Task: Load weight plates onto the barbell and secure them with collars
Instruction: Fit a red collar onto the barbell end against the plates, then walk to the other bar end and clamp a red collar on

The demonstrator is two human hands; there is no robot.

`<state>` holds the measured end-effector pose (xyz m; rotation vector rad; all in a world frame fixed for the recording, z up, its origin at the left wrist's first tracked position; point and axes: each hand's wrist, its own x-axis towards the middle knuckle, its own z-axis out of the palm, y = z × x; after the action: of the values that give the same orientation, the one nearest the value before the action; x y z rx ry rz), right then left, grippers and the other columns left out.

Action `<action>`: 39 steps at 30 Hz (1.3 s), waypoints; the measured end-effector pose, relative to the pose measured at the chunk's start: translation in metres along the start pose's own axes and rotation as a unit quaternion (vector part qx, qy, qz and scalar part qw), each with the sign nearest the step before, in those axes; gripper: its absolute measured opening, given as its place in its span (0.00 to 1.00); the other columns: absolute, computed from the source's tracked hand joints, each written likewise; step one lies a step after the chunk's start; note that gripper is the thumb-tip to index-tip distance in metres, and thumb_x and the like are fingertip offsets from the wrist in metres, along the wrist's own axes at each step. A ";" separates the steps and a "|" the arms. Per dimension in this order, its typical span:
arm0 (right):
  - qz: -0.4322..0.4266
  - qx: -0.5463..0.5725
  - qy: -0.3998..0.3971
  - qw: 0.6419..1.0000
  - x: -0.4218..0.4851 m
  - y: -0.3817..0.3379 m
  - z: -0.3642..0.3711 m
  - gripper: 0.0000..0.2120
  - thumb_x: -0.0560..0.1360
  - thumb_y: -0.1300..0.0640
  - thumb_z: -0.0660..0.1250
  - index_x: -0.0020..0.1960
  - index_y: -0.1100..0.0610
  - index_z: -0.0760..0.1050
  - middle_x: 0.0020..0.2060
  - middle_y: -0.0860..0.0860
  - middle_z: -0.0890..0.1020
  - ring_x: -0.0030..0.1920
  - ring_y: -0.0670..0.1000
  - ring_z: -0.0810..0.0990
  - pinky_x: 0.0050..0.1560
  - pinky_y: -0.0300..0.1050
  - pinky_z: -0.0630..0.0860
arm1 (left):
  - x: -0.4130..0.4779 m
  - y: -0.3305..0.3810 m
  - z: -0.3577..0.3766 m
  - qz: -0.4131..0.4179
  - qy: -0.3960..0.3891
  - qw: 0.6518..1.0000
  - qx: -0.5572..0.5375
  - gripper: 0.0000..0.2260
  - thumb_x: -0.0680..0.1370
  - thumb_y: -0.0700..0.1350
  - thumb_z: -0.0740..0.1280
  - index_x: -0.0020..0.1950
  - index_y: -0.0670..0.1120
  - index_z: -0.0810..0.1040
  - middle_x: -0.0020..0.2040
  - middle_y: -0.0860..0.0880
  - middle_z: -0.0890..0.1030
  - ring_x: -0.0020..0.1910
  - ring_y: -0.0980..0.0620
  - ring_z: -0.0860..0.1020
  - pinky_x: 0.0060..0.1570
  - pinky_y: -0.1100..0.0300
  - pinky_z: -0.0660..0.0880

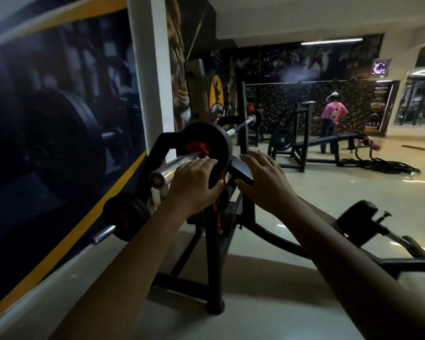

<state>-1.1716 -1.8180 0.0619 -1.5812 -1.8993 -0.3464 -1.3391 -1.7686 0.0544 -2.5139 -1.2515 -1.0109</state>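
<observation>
At centre frame, a weight plate (206, 146) is seated on the barbell sleeve (174, 165), a red collar (197, 148) against it. The plate's lower edge is grasped by the left hand (194, 185); the right hand (263, 180) is spread, grasping nothing. If the collar is loose, the plate could slide outward.

A dim gym had a glossy pale tiled floor (317, 204) reflecting light. On the left ran a dark wall mural with a yellow stripe (59, 119), beside a white pillar (152, 69). A black incline bench frame (304, 143) stood farther back. A long ceiling tube light (331, 41) glowed above a dark patterned back wall (292, 99).
</observation>
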 end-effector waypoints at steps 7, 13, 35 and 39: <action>0.046 -0.063 -0.011 0.997 -0.077 0.065 -0.034 0.28 0.74 0.51 0.65 0.70 0.55 0.60 0.71 0.57 0.63 0.72 0.58 0.57 0.71 0.53 0.56 | -0.011 0.092 0.046 0.053 -0.036 0.998 -0.014 0.25 0.76 0.53 0.61 0.70 0.45 0.63 0.71 0.44 0.67 0.71 0.46 0.62 0.68 0.51 0.56; 0.126 -0.104 -0.032 0.986 -0.118 0.147 -0.050 0.27 0.75 0.49 0.62 0.71 0.53 0.59 0.72 0.55 0.63 0.73 0.56 0.57 0.71 0.53 0.54 | 0.008 0.158 0.114 0.096 -0.072 0.992 -0.047 0.25 0.75 0.53 0.62 0.69 0.46 0.64 0.70 0.43 0.68 0.70 0.46 0.63 0.68 0.50 0.57; 0.336 -0.165 -0.025 0.927 -0.134 0.615 -0.086 0.26 0.74 0.52 0.64 0.69 0.55 0.63 0.68 0.56 0.69 0.69 0.57 0.64 0.68 0.53 0.60 | 0.271 0.434 0.472 0.258 -0.168 0.940 -0.145 0.24 0.75 0.53 0.62 0.69 0.46 0.65 0.69 0.43 0.70 0.68 0.45 0.66 0.66 0.50 0.60; 0.357 -0.172 -0.041 0.917 -0.154 0.722 -0.101 0.26 0.74 0.51 0.64 0.69 0.54 0.63 0.68 0.57 0.68 0.69 0.57 0.64 0.68 0.54 0.60 | 0.307 0.509 0.550 0.268 -0.188 0.932 -0.155 0.24 0.75 0.53 0.62 0.68 0.47 0.65 0.69 0.44 0.70 0.68 0.46 0.66 0.67 0.50 0.60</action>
<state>-0.4431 -1.8209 -0.0942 -2.4215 -1.2208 -0.2991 -0.5498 -1.6663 -0.0927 -3.1382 -0.4108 -0.6497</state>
